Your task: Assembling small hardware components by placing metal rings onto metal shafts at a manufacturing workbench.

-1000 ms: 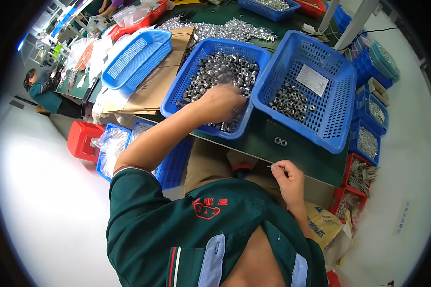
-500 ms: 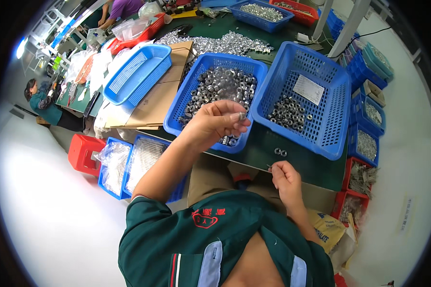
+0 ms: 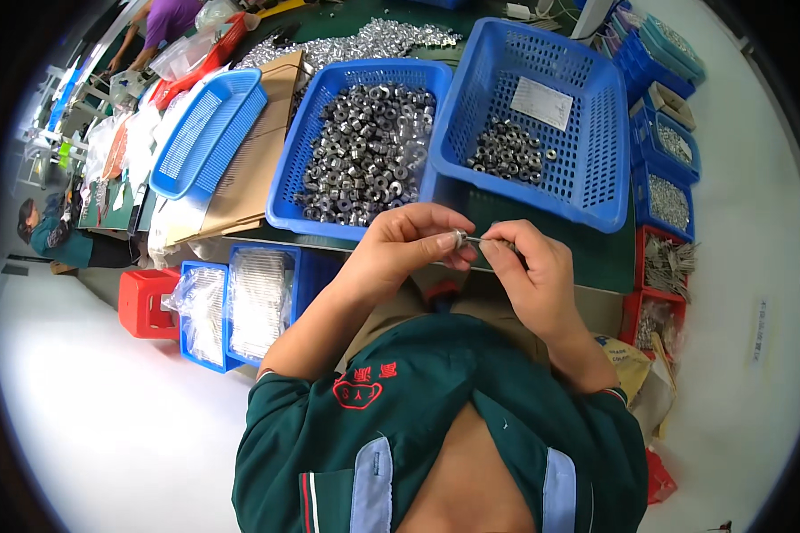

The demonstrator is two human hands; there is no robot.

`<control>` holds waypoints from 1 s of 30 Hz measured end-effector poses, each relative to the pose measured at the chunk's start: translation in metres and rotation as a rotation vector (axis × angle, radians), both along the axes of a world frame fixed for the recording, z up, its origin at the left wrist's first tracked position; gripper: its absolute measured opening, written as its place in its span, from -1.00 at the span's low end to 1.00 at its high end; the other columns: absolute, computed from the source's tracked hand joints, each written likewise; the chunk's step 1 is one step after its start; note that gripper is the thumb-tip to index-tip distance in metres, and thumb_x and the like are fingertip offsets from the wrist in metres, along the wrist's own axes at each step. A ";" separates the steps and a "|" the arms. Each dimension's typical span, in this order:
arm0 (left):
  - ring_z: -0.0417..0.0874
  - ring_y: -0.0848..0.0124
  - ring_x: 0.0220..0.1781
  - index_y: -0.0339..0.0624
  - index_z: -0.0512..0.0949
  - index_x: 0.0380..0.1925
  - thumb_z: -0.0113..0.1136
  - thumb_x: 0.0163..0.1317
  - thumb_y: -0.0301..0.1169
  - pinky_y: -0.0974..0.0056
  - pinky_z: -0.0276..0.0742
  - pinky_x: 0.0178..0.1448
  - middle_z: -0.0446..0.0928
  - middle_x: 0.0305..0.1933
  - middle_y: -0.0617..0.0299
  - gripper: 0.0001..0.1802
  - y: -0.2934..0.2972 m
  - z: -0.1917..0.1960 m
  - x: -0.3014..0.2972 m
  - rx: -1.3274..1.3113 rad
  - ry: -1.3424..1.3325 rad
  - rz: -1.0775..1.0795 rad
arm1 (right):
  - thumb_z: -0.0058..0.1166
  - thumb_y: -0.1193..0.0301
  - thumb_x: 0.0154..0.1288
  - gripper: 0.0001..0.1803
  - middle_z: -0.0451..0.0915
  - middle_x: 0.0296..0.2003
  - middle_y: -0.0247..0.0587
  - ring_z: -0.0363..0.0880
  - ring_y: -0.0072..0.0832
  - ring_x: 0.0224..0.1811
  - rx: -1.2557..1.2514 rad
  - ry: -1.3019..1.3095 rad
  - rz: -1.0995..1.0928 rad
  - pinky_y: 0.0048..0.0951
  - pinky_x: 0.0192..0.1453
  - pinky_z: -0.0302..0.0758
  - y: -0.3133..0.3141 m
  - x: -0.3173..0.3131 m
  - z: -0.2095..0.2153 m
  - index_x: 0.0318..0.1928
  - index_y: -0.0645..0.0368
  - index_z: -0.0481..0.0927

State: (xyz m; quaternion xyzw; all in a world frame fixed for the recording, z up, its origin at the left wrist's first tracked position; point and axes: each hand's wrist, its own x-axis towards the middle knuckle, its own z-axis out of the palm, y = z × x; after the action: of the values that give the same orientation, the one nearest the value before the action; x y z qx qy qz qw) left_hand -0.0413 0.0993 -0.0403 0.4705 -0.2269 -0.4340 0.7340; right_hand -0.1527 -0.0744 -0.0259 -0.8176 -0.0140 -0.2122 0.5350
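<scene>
My left hand (image 3: 409,244) pinches a small round metal nut-like piece (image 3: 459,237) between thumb and fingers, in front of the baskets. Close beside it, my right hand (image 3: 535,275) grips a thin metal pin-like tool (image 3: 474,239), its tip at the piece; whether it is inside the hole I cannot tell. Most of the tool is hidden by my fingers. Beyond my left hand a blue basket (image 3: 316,226) is full of similar metal pieces (image 3: 364,147). A second blue basket (image 3: 551,204) holds a smaller heap (image 3: 507,151) and a white paper slip (image 3: 542,103).
Shiny metal parts (image 3: 364,44) are piled at the back of the green table. A light-blue basket (image 3: 173,169) rests near cardboard (image 3: 258,133) on the left. Bins (image 3: 667,200) line the right side. A red stool (image 3: 142,302) stands at left; people work at far left.
My hands have come together, the right one rising to the left, so the tool's tip now meets the metal piece. The view has shifted, and the baskets appear higher and further left.
</scene>
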 end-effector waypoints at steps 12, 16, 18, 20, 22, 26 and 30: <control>0.63 0.55 -0.18 -0.36 0.58 -0.12 0.16 0.29 -0.56 0.40 0.58 -0.08 0.65 -0.24 0.23 -0.82 -0.006 -0.001 -0.013 0.240 -0.367 0.149 | 0.12 0.43 0.28 -0.86 0.44 -0.66 -0.21 0.40 -0.31 -0.68 -0.475 -0.212 -0.100 -0.37 -0.57 0.34 0.003 -0.001 -0.013 -0.39 0.19 0.49; 0.65 0.52 -0.24 -0.33 0.60 -0.14 0.18 0.27 -0.57 0.39 0.56 -0.14 0.65 -0.26 0.24 -0.83 -0.009 0.003 -0.014 0.319 -0.606 0.215 | 0.08 0.38 0.37 -0.80 0.37 -0.71 -0.38 0.26 -0.62 -0.76 0.267 0.261 -0.032 -0.46 -0.64 0.24 0.007 -0.005 -0.015 -0.41 0.18 0.49; 0.65 0.50 -0.28 -0.30 0.62 -0.18 0.20 0.21 -0.59 0.37 0.54 -0.22 0.66 -0.29 0.20 -0.83 -0.009 0.004 -0.014 0.336 -0.976 0.297 | 0.06 0.36 0.39 -0.79 0.38 -0.70 -0.42 0.28 -0.68 -0.73 0.561 0.427 0.092 -0.50 -0.64 0.24 -0.004 -0.002 -0.017 -0.40 0.19 0.49; 0.66 0.49 -0.29 -0.29 0.62 -0.19 0.20 0.19 -0.60 0.37 0.54 -0.23 0.66 -0.30 0.18 -0.83 -0.009 0.004 -0.013 0.321 -1.094 0.299 | 0.04 0.35 0.42 -0.77 0.39 -0.69 -0.46 0.30 -0.74 -0.70 0.855 0.590 0.218 -0.55 -0.63 0.24 -0.013 -0.001 -0.021 -0.39 0.20 0.49; 0.66 0.48 -0.29 -0.28 0.63 -0.20 0.21 0.18 -0.60 0.36 0.54 -0.24 0.66 -0.31 0.16 -0.83 -0.009 0.004 -0.012 0.303 -1.213 0.301 | 0.02 0.36 0.43 -0.77 0.41 -0.66 -0.48 0.35 -0.75 -0.66 1.046 0.616 0.361 -0.59 -0.61 0.25 -0.017 -0.001 -0.027 -0.38 0.21 0.50; 0.67 0.50 -0.24 -0.29 0.62 -0.19 0.19 0.21 -0.60 0.38 0.56 -0.19 0.66 -0.28 0.18 -0.83 -0.012 0.005 -0.016 0.363 -1.066 0.273 | 0.08 0.46 0.34 -0.86 0.41 -0.66 -0.32 0.41 -0.51 -0.66 0.180 0.168 -0.071 -0.48 -0.57 0.30 0.007 -0.003 -0.028 -0.37 0.22 0.49; 0.67 0.48 -0.23 -0.36 0.58 -0.11 0.13 0.30 -0.58 0.39 0.58 -0.13 0.65 -0.24 0.17 -0.82 -0.010 -0.009 -0.014 0.342 -0.562 0.226 | 0.21 0.55 0.11 -0.88 0.46 -0.55 -0.18 0.46 -0.25 -0.56 -0.489 -0.323 -0.170 -0.32 -0.50 0.39 0.006 0.003 -0.033 -0.34 0.19 0.52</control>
State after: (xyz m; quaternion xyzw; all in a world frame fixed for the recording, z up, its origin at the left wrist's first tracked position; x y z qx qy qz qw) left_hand -0.0548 0.0897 -0.0492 0.7099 -0.2906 -0.2351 0.5969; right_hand -0.1498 -0.0687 -0.0590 -0.8760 -0.0808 -0.3739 0.2937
